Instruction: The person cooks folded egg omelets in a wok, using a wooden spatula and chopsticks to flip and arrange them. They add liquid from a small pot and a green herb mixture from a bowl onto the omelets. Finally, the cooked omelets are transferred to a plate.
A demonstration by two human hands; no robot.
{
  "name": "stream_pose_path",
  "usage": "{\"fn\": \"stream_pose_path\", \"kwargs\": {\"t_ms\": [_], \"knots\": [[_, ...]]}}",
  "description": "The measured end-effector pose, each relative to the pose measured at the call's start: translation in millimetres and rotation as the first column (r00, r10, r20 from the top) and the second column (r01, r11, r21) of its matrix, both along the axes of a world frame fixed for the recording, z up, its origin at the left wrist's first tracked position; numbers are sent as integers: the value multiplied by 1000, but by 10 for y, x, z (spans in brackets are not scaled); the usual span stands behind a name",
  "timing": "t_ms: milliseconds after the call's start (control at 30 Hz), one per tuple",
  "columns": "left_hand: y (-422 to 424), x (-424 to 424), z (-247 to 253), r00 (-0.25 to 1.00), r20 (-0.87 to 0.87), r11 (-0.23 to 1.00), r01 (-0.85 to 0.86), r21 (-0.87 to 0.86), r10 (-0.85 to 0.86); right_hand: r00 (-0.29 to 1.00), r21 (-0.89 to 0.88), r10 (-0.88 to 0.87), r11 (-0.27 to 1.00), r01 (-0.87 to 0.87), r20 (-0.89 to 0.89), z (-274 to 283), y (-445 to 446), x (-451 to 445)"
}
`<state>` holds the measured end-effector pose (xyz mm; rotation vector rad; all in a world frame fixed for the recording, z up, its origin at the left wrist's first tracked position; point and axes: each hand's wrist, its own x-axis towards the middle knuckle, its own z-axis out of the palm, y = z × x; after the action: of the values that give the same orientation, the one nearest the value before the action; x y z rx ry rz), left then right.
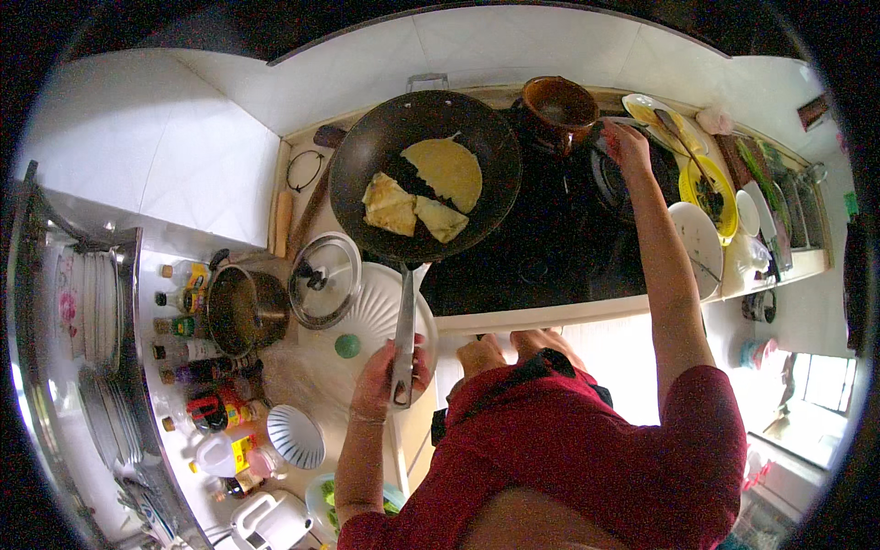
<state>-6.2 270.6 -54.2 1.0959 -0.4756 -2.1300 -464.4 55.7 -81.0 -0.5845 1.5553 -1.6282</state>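
Note:
Below the frying pan, my left hand (377, 378) is closed around the long metal handle (404, 330). The dark wok-like frying pan (357, 144) holds a rounded flatbread piece (450, 168) and two folded pieces, one larger (390, 204) and one smaller (441, 220). My right hand (623, 143) reaches over the right burner, at the dark knob or handle of a lid (605, 175); whether its fingers grip it is unclear. Just left of that hand stands a brown glazed clay pot (560, 103). A white plate (694, 141) with yellowish food and a wooden-handled spatula (680, 137) lies beyond it.
A yellow basket (730, 206) and a white bowl (696, 240) sit right of the black cooktop (536, 268). At left are a glass lid (325, 278), a steel pot (249, 309), several bottles (206, 350) and a striped bowl (295, 436). A tiled wall (522, 41) rises behind.

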Motion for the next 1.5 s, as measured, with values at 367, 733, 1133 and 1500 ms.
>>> {"fn": "stream_pose_path", "kwargs": {"t_ms": [367,733,1133,1500], "knots": [[-37,-31,-25,978,-196,996,75,53,-63,981,-123,36,992,-12,190,22,1505,221],[-111,-50,66,947,-317,982,104,159,-49,986,-52,58,997,-50,157,-92,2555,235],[-155,78,-288,896,-398,972,230,43,-195,716,82,670,716,-693,198,-66,2538,1763],[-540,507,-222,632,754,722,437,-537,178,652,171,703,632,-756,284,-48,2448,2391]]}}
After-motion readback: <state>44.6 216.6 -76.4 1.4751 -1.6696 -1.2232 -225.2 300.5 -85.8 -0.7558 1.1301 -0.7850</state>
